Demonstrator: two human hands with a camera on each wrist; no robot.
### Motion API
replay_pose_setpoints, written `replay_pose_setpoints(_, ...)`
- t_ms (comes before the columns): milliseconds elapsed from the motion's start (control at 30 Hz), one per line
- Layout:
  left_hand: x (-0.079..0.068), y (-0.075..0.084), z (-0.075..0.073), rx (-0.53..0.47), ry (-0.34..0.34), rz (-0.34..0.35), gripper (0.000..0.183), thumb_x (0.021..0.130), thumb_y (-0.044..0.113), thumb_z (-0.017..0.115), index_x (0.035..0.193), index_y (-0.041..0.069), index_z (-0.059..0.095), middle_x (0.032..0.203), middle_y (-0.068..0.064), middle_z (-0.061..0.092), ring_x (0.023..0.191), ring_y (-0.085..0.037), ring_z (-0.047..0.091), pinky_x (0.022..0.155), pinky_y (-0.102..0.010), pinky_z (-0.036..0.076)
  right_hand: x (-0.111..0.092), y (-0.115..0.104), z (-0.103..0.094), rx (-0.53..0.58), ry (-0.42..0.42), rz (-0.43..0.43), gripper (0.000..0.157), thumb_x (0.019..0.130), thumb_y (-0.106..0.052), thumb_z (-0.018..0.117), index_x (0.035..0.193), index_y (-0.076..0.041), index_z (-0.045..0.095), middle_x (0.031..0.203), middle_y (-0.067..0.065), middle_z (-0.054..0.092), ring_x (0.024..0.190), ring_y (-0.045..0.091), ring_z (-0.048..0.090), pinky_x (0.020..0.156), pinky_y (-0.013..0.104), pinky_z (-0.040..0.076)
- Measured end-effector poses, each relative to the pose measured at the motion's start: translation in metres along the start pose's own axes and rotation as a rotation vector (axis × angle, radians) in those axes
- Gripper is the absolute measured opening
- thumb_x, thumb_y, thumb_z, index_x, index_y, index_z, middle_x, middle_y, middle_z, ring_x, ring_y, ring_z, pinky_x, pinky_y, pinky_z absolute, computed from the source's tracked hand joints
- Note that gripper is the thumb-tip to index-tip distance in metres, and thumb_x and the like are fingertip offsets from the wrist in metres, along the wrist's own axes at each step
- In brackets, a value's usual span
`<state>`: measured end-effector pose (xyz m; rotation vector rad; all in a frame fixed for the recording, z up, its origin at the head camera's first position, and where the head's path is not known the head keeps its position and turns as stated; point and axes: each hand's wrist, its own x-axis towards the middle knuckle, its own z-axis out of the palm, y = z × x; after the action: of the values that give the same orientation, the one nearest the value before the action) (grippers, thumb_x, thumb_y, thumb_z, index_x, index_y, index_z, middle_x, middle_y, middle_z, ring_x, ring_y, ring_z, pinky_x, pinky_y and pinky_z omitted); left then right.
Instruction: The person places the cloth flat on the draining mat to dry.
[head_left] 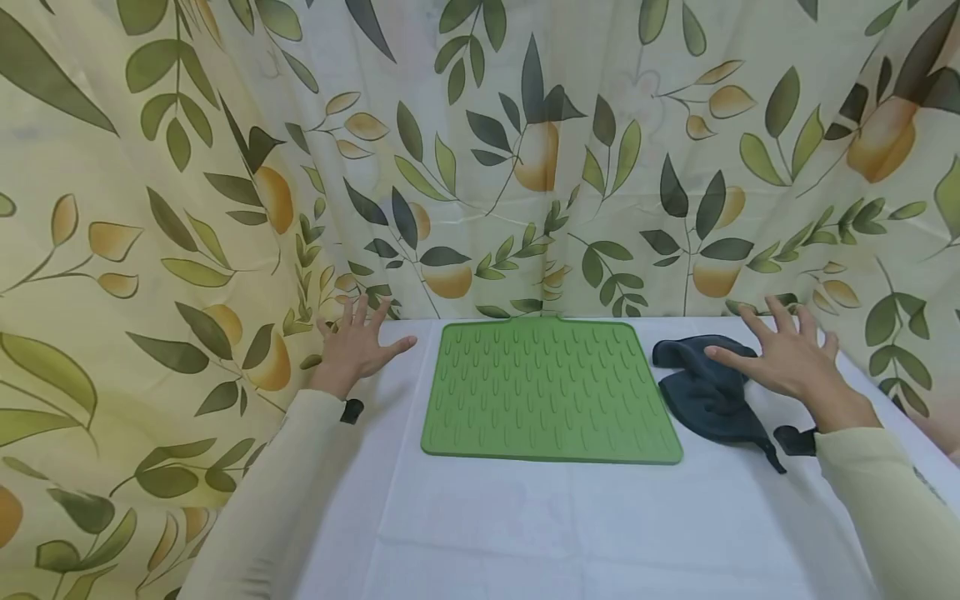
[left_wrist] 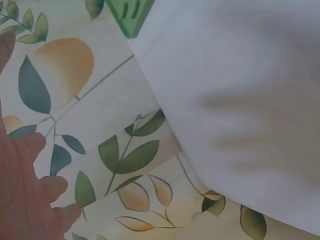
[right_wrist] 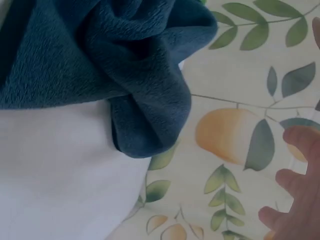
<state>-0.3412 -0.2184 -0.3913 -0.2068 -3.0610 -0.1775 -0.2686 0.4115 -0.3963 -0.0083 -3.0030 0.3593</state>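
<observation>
Green and ridged, a mat (head_left: 551, 392) lies flat at the middle of a white-covered table (head_left: 480, 517), its tabbed far edge close to a curtain (head_left: 487, 208) printed with leaves and orange fruit. Just beside the mat's right side, a dark blue cloth (head_left: 708, 404) sits crumpled on the table, its plush folds bunched and one narrow end trailing toward the viewer. A person's left hand (head_left: 356, 346) is raised near the table's left side, fingers spread and thumb pointing toward the mat, well apart from it. The right hand (head_left: 795, 362), also spread, is held up by the cloth; its thumb overlaps the fabric in the head view, while the right wrist view shows its fingertips apart from the folds. Pale sleeves (head_left: 262, 500) cover both forearms, and a small black device (head_left: 352, 411) shows at each wrist.
</observation>
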Motion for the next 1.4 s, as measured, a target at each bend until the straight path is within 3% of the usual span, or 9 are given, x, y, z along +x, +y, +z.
replay_pose_setpoints(167, -0.005, 0.003, -0.003, 0.015, 0.001, 0.010, 0.098, 0.090, 0.085, 0.035, 0.166, 0.029, 0.007, 0.173, -0.017, 0.000, 0.159, -0.042, -0.003, 0.111, -0.083, -0.007, -0.006, -0.007, -0.002, -0.005, 0.011, -0.007, 0.103, 0.092, -0.072, 0.052, 0.163, -0.008, 0.014, 0.166, 0.033, -0.004, 0.147, 0.066, -0.011, 0.102, 0.088, -0.003)
replay_pose_setpoints(367, -0.012, 0.011, -0.004, -0.012, 0.012, 0.023, 0.093, 0.093, 0.082, 0.036, 0.166, 0.027, 0.013, 0.172, -0.018, 0.004, 0.159, -0.042, 0.002, 0.112, -0.082, -0.001, -0.015, -0.019, -0.007, 0.032, 0.034, -0.002, 0.088, 0.096, -0.063, 0.056, 0.154, 0.000, 0.035, 0.162, 0.037, 0.009, 0.142, 0.069, 0.006, 0.101, 0.087, 0.010)
replay_pose_setpoints(500, -0.017, 0.018, -0.003, -0.103, 0.081, 0.027, 0.088, 0.096, 0.076, 0.042, 0.164, 0.024, 0.023, 0.170, -0.020, 0.019, 0.158, -0.043, 0.014, 0.115, -0.080, 0.007, -0.018, -0.029, -0.007, 0.083, 0.068, -0.004, 0.073, 0.101, -0.054, 0.055, 0.146, 0.003, 0.044, 0.152, 0.043, 0.023, 0.130, 0.070, 0.022, 0.092, 0.081, 0.026)
replay_pose_setpoints(733, -0.027, 0.033, 0.001, -0.336, 0.266, 0.049, 0.064, 0.100, 0.051, 0.060, 0.152, 0.016, 0.049, 0.154, -0.017, 0.051, 0.144, -0.039, 0.046, 0.115, -0.066, 0.032, -0.022, -0.049, -0.009, 0.235, 0.185, 0.005, 0.055, 0.104, -0.040, 0.055, 0.138, 0.003, 0.054, 0.144, 0.040, 0.038, 0.126, 0.063, 0.036, 0.089, 0.077, 0.035)
replay_pose_setpoints(900, -0.028, 0.048, 0.007, -0.535, 0.345, 0.063, 0.042, 0.100, 0.041, 0.064, 0.130, 0.013, 0.067, 0.130, -0.011, 0.069, 0.126, -0.033, 0.061, 0.100, -0.052, 0.050, -0.026, -0.058, -0.007, 0.361, 0.277, 0.042, 0.050, 0.105, -0.038, 0.052, 0.135, 0.002, 0.057, 0.135, 0.031, 0.053, 0.122, 0.051, 0.047, 0.090, 0.068, 0.040)
replay_pose_setpoints(1100, -0.024, 0.058, 0.020, -0.738, 0.475, 0.064, 0.023, 0.098, 0.028, 0.068, 0.111, 0.010, 0.074, 0.101, -0.008, 0.076, 0.098, -0.026, 0.070, 0.077, -0.038, 0.051, -0.024, -0.059, 0.002, 0.448, 0.315, 0.126, 0.050, 0.105, -0.041, 0.052, 0.134, -0.001, 0.060, 0.131, 0.026, 0.061, 0.118, 0.042, 0.054, 0.081, 0.042, 0.043)
replay_pose_setpoints(1233, -0.020, 0.062, 0.032, -0.792, 0.503, 0.030, 0.018, 0.097, 0.025, 0.066, 0.106, 0.011, 0.075, 0.094, -0.008, 0.076, 0.090, -0.024, 0.070, 0.073, -0.033, 0.049, -0.023, -0.055, 0.012, 0.467, 0.308, 0.163, 0.050, 0.105, -0.042, 0.052, 0.135, -0.003, 0.060, 0.130, 0.024, 0.062, 0.102, 0.016, 0.056, 0.075, 0.028, 0.041)
replay_pose_setpoints(1333, -0.019, 0.064, 0.041, -0.781, 0.484, 0.000, 0.018, 0.097, 0.026, 0.065, 0.104, 0.013, 0.076, 0.091, -0.006, 0.076, 0.088, -0.023, 0.070, 0.073, -0.033, 0.048, -0.023, -0.051, 0.020, 0.472, 0.317, 0.157, 0.048, 0.104, -0.041, 0.054, 0.133, -0.004, 0.062, 0.127, 0.022, 0.064, 0.088, -0.008, 0.046, 0.071, 0.022, 0.040)
replay_pose_setpoints(1400, -0.018, 0.065, 0.046, -0.765, 0.466, -0.011, 0.018, 0.097, 0.026, 0.065, 0.104, 0.013, 0.076, 0.089, -0.005, 0.076, 0.086, -0.022, 0.069, 0.072, -0.034, 0.049, -0.022, -0.048, 0.024, 0.473, 0.318, 0.152, 0.046, 0.104, -0.040, 0.055, 0.131, -0.004, 0.063, 0.126, 0.021, 0.065, 0.085, -0.013, 0.041, 0.070, 0.020, 0.040)
